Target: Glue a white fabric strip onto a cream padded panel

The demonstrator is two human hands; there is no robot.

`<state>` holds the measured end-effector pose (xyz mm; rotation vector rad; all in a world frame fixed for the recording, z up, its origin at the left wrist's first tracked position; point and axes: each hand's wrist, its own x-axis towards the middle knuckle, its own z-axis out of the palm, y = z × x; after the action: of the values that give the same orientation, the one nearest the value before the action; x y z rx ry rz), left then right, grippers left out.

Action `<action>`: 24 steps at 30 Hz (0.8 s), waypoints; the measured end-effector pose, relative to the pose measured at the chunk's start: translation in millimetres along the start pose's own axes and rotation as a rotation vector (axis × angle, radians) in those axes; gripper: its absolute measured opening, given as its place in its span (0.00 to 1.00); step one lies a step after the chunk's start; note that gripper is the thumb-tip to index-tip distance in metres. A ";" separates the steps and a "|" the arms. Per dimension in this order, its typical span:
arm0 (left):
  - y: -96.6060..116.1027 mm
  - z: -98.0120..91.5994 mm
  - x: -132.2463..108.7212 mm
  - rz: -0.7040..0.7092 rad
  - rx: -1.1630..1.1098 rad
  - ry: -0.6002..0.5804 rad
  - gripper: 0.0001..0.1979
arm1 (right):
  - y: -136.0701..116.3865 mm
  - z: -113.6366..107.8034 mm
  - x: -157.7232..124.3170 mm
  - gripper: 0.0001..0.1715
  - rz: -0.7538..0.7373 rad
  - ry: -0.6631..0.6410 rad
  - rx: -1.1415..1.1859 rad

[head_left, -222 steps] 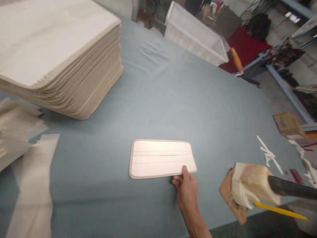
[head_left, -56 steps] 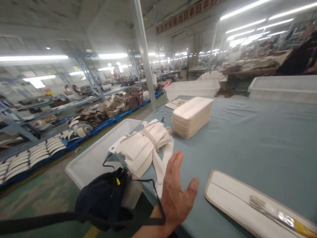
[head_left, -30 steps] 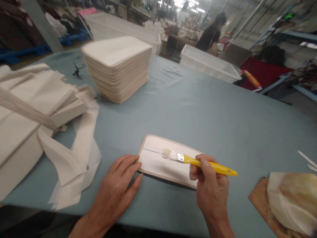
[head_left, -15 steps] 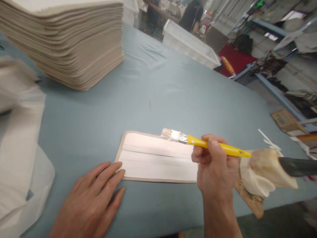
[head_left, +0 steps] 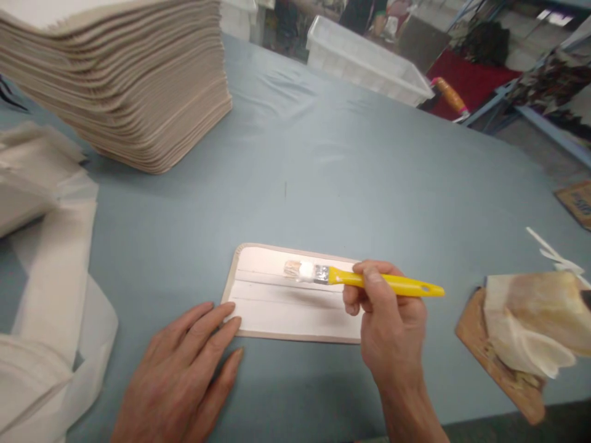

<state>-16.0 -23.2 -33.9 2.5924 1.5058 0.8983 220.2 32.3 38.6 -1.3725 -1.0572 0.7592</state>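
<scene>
A flat white panel (head_left: 286, 317) with rounded corners, a beige edge and several dark lines lies before me. My left hand (head_left: 184, 363) is open, its fingertips resting on the panel's left end. In my right hand (head_left: 388, 307) is a yellow-handled paintbrush (head_left: 341, 276), gripped between thumb and fingers. The brush points left over the panel, and white paste coats its bristles near the metal band. Whether the bristles touch the panel I cannot tell. The hand hides the panel's right end.
A tall stack of beige-edged sheets (head_left: 157, 111) stands at the back left. White strips (head_left: 60, 264) lie along the left. To the right, a glue-stained container (head_left: 530, 314) sits on a brown board (head_left: 498, 375). A white plastic bin (head_left: 364, 64) is at the far edge.
My right hand has carried the brush left and slightly down, from the panel's top edge to over its lines. My left hand stays on the panel. The view has shifted a little.
</scene>
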 end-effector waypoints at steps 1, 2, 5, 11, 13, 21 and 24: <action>0.1 -0.3 0.4 -0.005 -0.003 -0.002 0.15 | -0.8 7.8 -2.7 0.13 0.002 -0.026 -0.015; 0.1 -0.7 0.6 -0.006 -0.007 -0.001 0.15 | -1.7 15.2 -5.1 0.13 0.003 -0.050 -0.030; 0.9 -2.0 1.0 -0.018 -0.013 -0.014 0.15 | -4.5 32.2 -10.5 0.12 -0.028 -0.102 -0.092; 4.1 -3.4 2.4 -0.041 -0.029 -0.010 0.13 | -6.6 44.6 -17.7 0.11 -0.129 -0.166 -0.189; 4.6 -2.9 2.1 -0.041 -0.035 -0.005 0.13 | -5.6 48.9 -20.8 0.11 -0.126 -0.196 -0.194; 5.2 -3.0 2.0 -0.039 -0.034 0.020 0.13 | 3.7 50.1 -22.8 0.11 -0.179 -0.226 -0.344; 4.2 -3.1 1.6 -0.032 -0.031 0.016 0.13 | 6.2 33.8 -17.4 0.12 -0.164 -0.166 -0.397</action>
<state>-13.6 -24.9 -29.4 2.5383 1.5196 0.9342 183.7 30.3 26.4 -1.5486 -1.4911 0.5671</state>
